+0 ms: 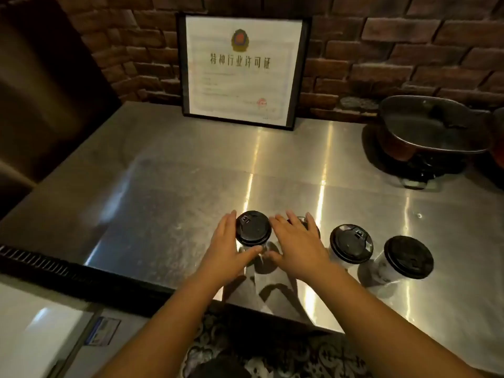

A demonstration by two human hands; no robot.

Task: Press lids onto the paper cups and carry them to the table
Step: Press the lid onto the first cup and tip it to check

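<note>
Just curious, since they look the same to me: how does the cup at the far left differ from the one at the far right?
The leftmost cup has the left hand wrapped round its side; the rightmost cup stands untouched. The leftmost cup's lid shows plainly from above and hides most of its body, while the rightmost cup shows its pale side. Both carry black lids and stand on the steel counter.

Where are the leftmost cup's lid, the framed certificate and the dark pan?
leftmost cup's lid [253, 227], head view, centre of the black lid top.
framed certificate [242, 66], head view, middle of the white sheet.
dark pan [431, 126], head view, inner surface of the pan.
</note>
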